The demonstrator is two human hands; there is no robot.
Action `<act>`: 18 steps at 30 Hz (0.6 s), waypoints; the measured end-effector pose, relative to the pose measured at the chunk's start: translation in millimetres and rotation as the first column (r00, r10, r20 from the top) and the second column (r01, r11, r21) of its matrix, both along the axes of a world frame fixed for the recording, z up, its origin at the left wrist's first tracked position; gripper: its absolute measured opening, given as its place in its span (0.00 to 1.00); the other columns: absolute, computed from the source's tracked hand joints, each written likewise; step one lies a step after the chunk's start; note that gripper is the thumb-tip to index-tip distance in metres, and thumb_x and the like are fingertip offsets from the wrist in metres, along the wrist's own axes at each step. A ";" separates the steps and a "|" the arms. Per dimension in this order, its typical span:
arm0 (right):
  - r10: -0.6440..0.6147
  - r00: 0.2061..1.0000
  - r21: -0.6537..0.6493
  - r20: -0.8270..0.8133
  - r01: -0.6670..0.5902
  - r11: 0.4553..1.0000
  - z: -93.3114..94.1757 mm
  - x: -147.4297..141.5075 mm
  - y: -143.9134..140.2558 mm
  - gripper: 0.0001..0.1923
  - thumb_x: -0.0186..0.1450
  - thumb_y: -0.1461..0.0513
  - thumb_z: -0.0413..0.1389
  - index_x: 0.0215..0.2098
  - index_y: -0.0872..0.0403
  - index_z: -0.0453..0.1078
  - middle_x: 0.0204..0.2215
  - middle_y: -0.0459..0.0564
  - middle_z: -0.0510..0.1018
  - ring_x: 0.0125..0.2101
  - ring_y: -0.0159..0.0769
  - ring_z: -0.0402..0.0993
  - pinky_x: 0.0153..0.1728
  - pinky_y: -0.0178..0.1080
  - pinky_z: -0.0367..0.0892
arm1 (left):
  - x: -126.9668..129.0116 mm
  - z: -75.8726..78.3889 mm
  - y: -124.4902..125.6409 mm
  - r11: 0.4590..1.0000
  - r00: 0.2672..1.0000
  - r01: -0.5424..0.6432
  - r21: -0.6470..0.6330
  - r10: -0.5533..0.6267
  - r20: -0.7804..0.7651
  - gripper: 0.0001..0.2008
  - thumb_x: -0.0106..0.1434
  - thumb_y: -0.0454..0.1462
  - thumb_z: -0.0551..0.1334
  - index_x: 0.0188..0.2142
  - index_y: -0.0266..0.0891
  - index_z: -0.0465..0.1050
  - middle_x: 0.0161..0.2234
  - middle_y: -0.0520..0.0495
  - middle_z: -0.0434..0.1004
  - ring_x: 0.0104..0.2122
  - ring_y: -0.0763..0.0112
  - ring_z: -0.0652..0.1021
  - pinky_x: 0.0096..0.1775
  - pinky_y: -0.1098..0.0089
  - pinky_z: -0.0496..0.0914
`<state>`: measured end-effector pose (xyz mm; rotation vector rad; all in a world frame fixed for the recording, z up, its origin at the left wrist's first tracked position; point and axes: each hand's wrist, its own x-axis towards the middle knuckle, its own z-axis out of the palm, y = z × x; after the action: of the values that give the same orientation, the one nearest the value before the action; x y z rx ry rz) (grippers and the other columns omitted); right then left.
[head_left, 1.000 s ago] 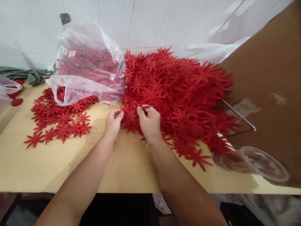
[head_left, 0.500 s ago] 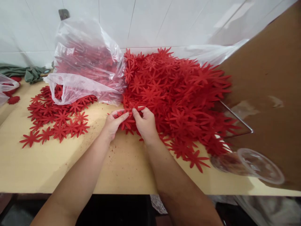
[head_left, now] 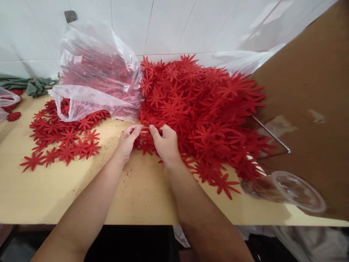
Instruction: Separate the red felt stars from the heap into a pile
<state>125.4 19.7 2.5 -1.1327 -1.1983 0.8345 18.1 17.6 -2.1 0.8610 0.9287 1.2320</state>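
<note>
My left hand [head_left: 129, 141] is closed in a pinch, thumb against the fingers. What lies in its fingertips is too small to make out. Just to its right, my right hand [head_left: 166, 142] pinches a red flower cutout [head_left: 161, 130], which shows between thumb and forefinger and is mostly hidden. A small gap separates the two sets of fingertips. Both hands are at the front left edge of a big heap of red flower cutouts [head_left: 188, 98] with narrow petals. Further flower cutouts lie under and beside the fingers.
Left of the hands lies a smaller pile of red flowers [head_left: 67, 140]. Behind it stands a clear plastic bag [head_left: 100, 69] full of red pieces. A cardboard sheet [head_left: 308, 109] leans at right, with a clear plastic cup [head_left: 298, 191] lying before it. Green cloth [head_left: 38, 86] sits far left.
The fingertips have moved slightly apart; the left hand shifted a little left. The whole view has slid slightly left. Both piles look the same.
</note>
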 end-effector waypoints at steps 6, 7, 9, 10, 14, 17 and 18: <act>0.130 0.987 -0.062 -0.096 -0.137 0.989 -4.7 -5.2 0.5 0.13 0.54 0.52 0.53 0.25 0.53 0.63 0.21 0.42 0.69 0.24 0.27 0.65 0.30 0.34 0.65 | 2.3 -0.6 0.4 0.999 0.999 -0.032 -0.010 0.032 -0.012 0.09 0.48 0.35 0.64 0.30 0.36 0.68 0.26 0.53 0.71 0.25 0.80 0.70 0.36 0.72 0.65; 0.162 0.980 -0.087 -0.119 -0.173 0.981 -5.4 -5.1 0.8 0.14 0.54 0.50 0.52 0.25 0.53 0.62 0.21 0.42 0.68 0.23 0.27 0.64 0.29 0.34 0.64 | 2.2 -1.6 1.5 0.998 0.998 -0.056 -0.023 0.057 0.006 0.08 0.48 0.35 0.63 0.29 0.36 0.68 0.24 0.53 0.71 0.24 0.80 0.70 0.35 0.72 0.65; 0.195 0.967 -0.117 -0.164 -0.215 0.970 -6.2 -4.2 1.7 0.15 0.53 0.50 0.53 0.25 0.53 0.62 0.21 0.41 0.67 0.22 0.26 0.63 0.27 0.33 0.64 | 1.7 -3.3 3.3 0.996 0.995 -0.082 -0.039 0.084 0.054 0.07 0.49 0.35 0.62 0.28 0.36 0.67 0.24 0.54 0.70 0.24 0.80 0.70 0.35 0.72 0.66; 0.186 0.965 -0.124 -0.184 -0.210 0.970 -6.4 -3.4 2.3 0.14 0.52 0.50 0.54 0.25 0.53 0.62 0.21 0.41 0.67 0.22 0.26 0.63 0.27 0.33 0.63 | 1.6 -3.8 3.7 0.995 0.993 -0.088 -0.042 0.091 0.073 0.07 0.48 0.35 0.62 0.28 0.36 0.67 0.24 0.54 0.71 0.24 0.80 0.70 0.35 0.72 0.66; 0.082 0.969 -0.145 -0.233 -0.118 0.982 -5.8 -0.1 3.8 0.14 0.47 0.54 0.59 0.25 0.54 0.63 0.21 0.40 0.68 0.22 0.25 0.63 0.28 0.33 0.63 | 3.5 -2.7 2.2 0.994 0.993 -0.100 -0.037 0.103 0.062 0.08 0.47 0.34 0.63 0.29 0.36 0.67 0.25 0.53 0.72 0.25 0.80 0.71 0.35 0.73 0.65; 0.036 0.980 -0.125 -0.196 -0.061 0.990 -5.1 1.7 3.5 0.12 0.49 0.55 0.57 0.24 0.54 0.63 0.20 0.41 0.68 0.22 0.25 0.62 0.28 0.33 0.63 | 5.0 -1.9 1.0 0.994 0.993 -0.104 -0.031 0.105 0.046 0.07 0.48 0.34 0.62 0.28 0.36 0.67 0.24 0.53 0.71 0.25 0.80 0.70 0.35 0.73 0.65; 0.020 0.983 -0.116 -0.184 -0.042 0.992 -4.9 2.7 3.5 0.11 0.50 0.55 0.56 0.23 0.54 0.63 0.20 0.41 0.68 0.22 0.25 0.62 0.28 0.33 0.62 | 4.9 -2.1 1.1 0.993 0.992 -0.114 -0.034 0.116 0.047 0.06 0.48 0.34 0.62 0.28 0.36 0.67 0.24 0.54 0.71 0.24 0.80 0.70 0.35 0.73 0.65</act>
<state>128.1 23.1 -2.4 -1.1102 -1.0269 1.0226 23.0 18.7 -4.2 0.7582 0.9660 1.3286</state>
